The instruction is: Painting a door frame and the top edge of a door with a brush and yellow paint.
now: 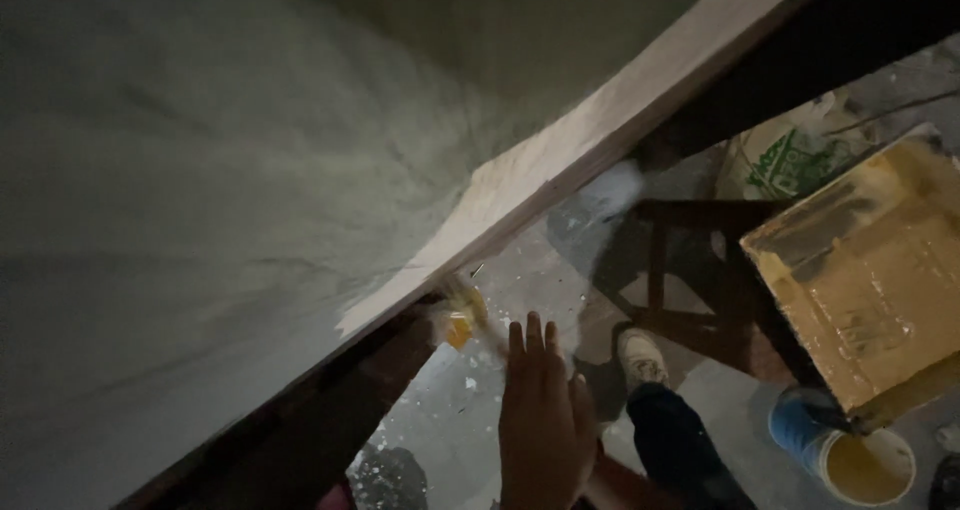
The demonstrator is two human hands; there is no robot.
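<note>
**One hand flat and open below a pale beam, yellow brush just beyond the fingertips**

A single hand [543, 420] shows at the near edge, back up, fingers straight and held close together, holding nothing; which of the person's hands it is cannot be told, and the other hand is out of view. Just beyond its fingertips, slightly left, sits a blurred small brush [462, 320] with a yellow-orange body and pale bristles, right against the lower edge of a long pale wooden beam [600, 135]. Whether the fingers touch the brush cannot be told; they look just apart from it.

The beam runs on a slant from near left to far right, its face smeared with whitish filler around the middle. To its left rises a broad grey-green wall [220, 170], dim and unevenly lit.

Right of the hand, lower down, a light shoe [640, 357] and a dark trouser leg [675, 440] stand on a grey floor [530, 260] spattered with white flecks. Beside the shoe stands a dark wooden stool [690, 270]. Further right lies a yellow-stained paint tray [870, 270], tilted, and near it at the near right a blue bucket [845, 450] holding yellowish paint. Far right, behind the tray, leans a pale sack [790, 160] with green print
</note>
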